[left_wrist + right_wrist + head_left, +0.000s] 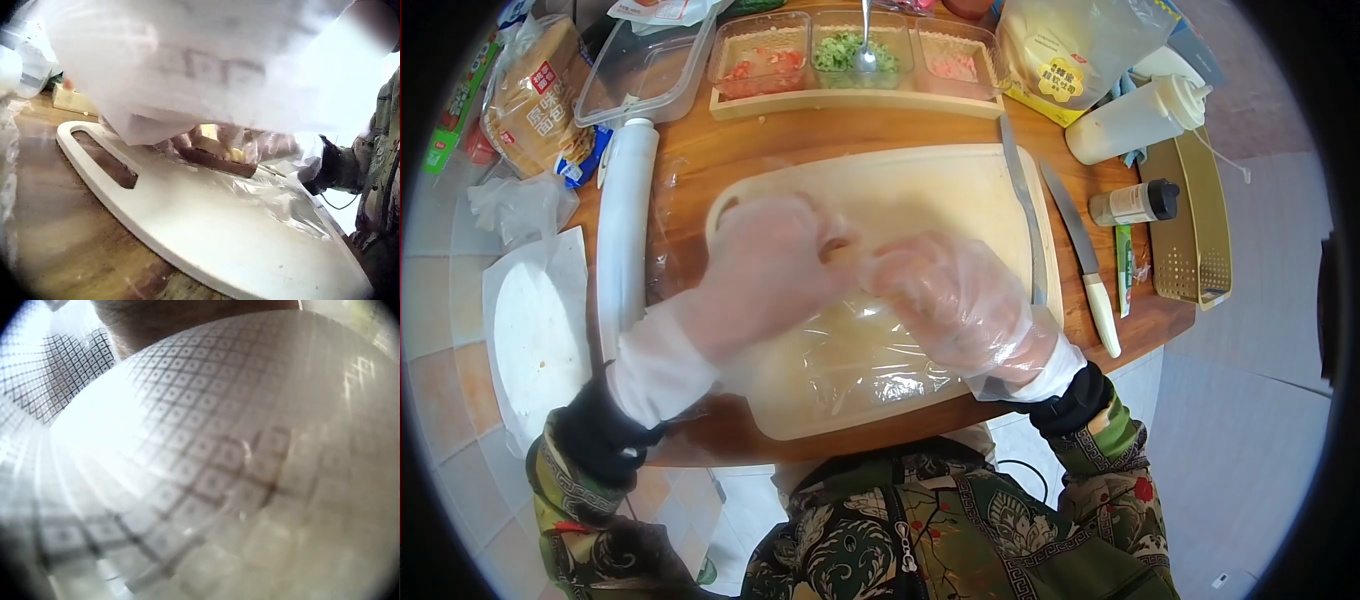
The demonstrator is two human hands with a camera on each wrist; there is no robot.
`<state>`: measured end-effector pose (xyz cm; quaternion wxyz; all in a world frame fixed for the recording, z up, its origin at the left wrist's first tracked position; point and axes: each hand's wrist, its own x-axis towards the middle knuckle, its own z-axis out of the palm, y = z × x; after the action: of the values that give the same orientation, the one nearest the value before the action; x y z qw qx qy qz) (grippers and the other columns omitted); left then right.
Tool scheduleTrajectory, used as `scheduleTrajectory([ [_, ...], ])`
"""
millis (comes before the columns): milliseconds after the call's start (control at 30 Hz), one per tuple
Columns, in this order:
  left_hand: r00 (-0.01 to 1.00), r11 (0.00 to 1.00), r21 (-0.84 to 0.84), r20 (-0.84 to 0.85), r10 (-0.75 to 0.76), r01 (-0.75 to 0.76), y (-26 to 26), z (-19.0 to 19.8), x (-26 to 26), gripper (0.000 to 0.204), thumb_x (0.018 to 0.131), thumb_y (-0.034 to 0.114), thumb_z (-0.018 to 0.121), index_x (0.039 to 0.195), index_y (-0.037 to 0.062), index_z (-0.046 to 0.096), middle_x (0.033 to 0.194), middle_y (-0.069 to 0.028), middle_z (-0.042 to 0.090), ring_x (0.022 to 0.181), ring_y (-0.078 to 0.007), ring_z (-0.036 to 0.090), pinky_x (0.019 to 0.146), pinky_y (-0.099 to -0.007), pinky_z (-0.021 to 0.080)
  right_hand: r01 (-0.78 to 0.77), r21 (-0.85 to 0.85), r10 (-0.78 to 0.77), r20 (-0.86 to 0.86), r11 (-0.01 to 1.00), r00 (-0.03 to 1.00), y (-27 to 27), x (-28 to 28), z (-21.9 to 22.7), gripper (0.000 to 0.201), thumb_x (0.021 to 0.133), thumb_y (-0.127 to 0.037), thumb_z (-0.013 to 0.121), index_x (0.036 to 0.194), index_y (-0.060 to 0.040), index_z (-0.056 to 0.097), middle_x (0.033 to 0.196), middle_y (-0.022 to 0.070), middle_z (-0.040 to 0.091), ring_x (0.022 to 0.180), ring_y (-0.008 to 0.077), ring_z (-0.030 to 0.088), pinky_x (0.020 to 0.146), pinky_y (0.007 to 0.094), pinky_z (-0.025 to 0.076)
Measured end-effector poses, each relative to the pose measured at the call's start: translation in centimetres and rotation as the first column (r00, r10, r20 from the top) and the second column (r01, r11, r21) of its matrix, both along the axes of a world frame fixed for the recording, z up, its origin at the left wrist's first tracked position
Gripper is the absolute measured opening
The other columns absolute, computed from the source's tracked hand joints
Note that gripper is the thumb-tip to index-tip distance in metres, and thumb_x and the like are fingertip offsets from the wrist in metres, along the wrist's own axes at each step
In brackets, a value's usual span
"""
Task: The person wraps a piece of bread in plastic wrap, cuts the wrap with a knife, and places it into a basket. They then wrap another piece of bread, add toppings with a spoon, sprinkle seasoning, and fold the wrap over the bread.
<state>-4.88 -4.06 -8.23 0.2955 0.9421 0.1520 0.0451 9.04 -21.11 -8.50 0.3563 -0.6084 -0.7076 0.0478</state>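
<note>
Both hands wear loose clear plastic gloves and meet over a pale cutting board (940, 190). Between them is a brown-crusted piece of bread (219, 162) with yellow filling, mostly hidden by the fingers. My left hand (765, 265) comes from the left with curled fingers and grips its near side. My right hand (960, 300) grips it from the right, its fingers (275, 147) showing beside the bread in the left wrist view. Beneath the hands, a sheet of cling film (870, 355) lies crinkled on the board. Glove plastic fills most of the right wrist view.
A long knife (1025, 210) lies on the board's right edge; a white-handled knife (1085, 260) lies beside it. A cling film roll (628, 230) stands left. Behind are tubs of chopped food (760, 65), a spoon (865, 55), a squeeze bottle (1130, 120) and bagged bread (535, 95).
</note>
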Motion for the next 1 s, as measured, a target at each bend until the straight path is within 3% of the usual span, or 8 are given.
scheduleTrajectory([
  [133, 0.999, 0.999, -0.026, -0.032, -0.031, 0.03, 0.5, 0.4, 0.0, 0.041, 0.081, 0.045, 0.071, 0.105, 0.0128, 0.078, 0.089, -0.0135, 0.07, 0.086, -0.0321, 0.066, 0.077, -0.0416, 0.05, 0.004, -0.045, -0.003, 0.021, 0.999, 1.0, -0.3, 0.1, -0.2, 0.033, 0.076, 0.001, 0.063, 0.107, -0.0101, 0.06, 0.101, 0.0079, 0.067, 0.083, 0.0322, 0.064, 0.068, 0.0426, 0.053],
  [200, 0.986, 0.99, -0.138, -0.16, -0.049, 0.026, 0.7, 1.1, 0.2, 0.04, 0.08, 0.033, 0.077, 0.109, 0.0048, 0.076, 0.098, -0.0167, 0.069, 0.087, -0.0298, 0.066, 0.079, -0.035, 0.052, 0.013, -0.053, -0.011, 0.033, 0.999, 0.999, -0.4, 0.0, 0.1, 0.032, 0.075, 0.001, 0.063, 0.105, -0.0093, 0.061, 0.099, 0.0082, 0.067, 0.082, 0.0324, 0.065, 0.066, 0.0429, 0.053],
  [300, 0.99, 0.979, -0.203, -0.127, -0.06, 0.033, 0.8, 1.1, 0.0, 0.04, 0.078, 0.026, 0.076, 0.112, 0.0053, 0.075, 0.097, -0.0154, 0.068, 0.09, -0.0292, 0.065, 0.081, -0.0356, 0.051, 0.012, -0.074, -0.009, 0.04, 0.997, 0.999, -0.4, 0.1, 0.3, 0.031, 0.073, 0.0, 0.063, 0.102, -0.0092, 0.062, 0.096, 0.0079, 0.067, 0.079, 0.0322, 0.065, 0.065, 0.0429, 0.053],
  [400, 0.977, 0.993, -0.006, -0.179, -0.118, 0.119, 0.7, 2.0, 0.1, 0.042, 0.076, 0.023, 0.078, 0.114, 0.0055, 0.075, 0.098, -0.0139, 0.066, 0.092, -0.0287, 0.064, 0.082, -0.0354, 0.051, 0.009, -0.041, -0.008, 0.017, 0.999, 1.0, -0.3, 0.0, 0.4, 0.031, 0.07, 0.0, 0.064, 0.099, -0.0093, 0.064, 0.094, 0.0072, 0.067, 0.078, 0.0317, 0.066, 0.063, 0.0421, 0.054],
  [633, 0.958, 0.99, -0.009, -0.254, -0.137, 0.139, 1.0, 2.9, 0.2, 0.044, 0.077, 0.023, 0.079, 0.117, 0.0064, 0.074, 0.102, -0.0127, 0.064, 0.09, -0.0276, 0.064, 0.081, -0.0353, 0.051, 0.041, -0.016, -0.04, 0.062, 0.999, 0.997, -0.5, -0.2, 0.9, 0.031, 0.071, -0.001, 0.063, 0.101, -0.0084, 0.068, 0.093, 0.0074, 0.068, 0.078, 0.0313, 0.066, 0.065, 0.0408, 0.055],
  [833, 0.956, 0.973, -0.223, -0.266, -0.12, 0.061, 1.4, 2.9, 0.2, 0.041, 0.077, 0.018, 0.079, 0.115, 0.0057, 0.075, 0.103, -0.0105, 0.065, 0.092, -0.0205, 0.064, 0.083, -0.0322, 0.051, -0.007, -0.062, 0.01, 0.048, 0.998, 0.999, -0.7, 0.0, 0.4, 0.031, 0.075, -0.005, 0.061, 0.105, -0.0087, 0.069, 0.094, 0.0076, 0.067, 0.083, 0.0293, 0.065, 0.067, 0.0393, 0.055],
  [900, 0.985, 0.874, -0.484, -0.133, -0.111, 0.033, 1.9, 2.6, -0.2, 0.036, 0.079, 0.014, 0.077, 0.113, 0.0003, 0.074, 0.105, -0.0091, 0.065, 0.095, -0.0176, 0.065, 0.084, -0.0293, 0.052, -0.019, -0.065, 0.022, 0.053, 0.998, 0.998, -0.7, 0.1, 0.3, 0.03, 0.076, -0.006, 0.061, 0.105, -0.0101, 0.069, 0.094, 0.0065, 0.067, 0.084, 0.0284, 0.065, 0.066, 0.0386, 0.055],
  [1000, 0.963, 0.934, -0.303, -0.127, -0.238, 0.191, 3.0, 3.7, -0.8, 0.033, 0.083, 0.013, 0.074, 0.111, -0.0047, 0.072, 0.107, -0.0082, 0.065, 0.094, -0.0148, 0.065, 0.081, -0.0267, 0.052, -0.014, -0.06, 0.017, 0.047, 0.998, 0.999, -0.8, 0.0, -0.2, 0.028, 0.078, -0.008, 0.062, 0.105, -0.0113, 0.07, 0.096, 0.0053, 0.067, 0.084, 0.0277, 0.065, 0.066, 0.0382, 0.055],
])
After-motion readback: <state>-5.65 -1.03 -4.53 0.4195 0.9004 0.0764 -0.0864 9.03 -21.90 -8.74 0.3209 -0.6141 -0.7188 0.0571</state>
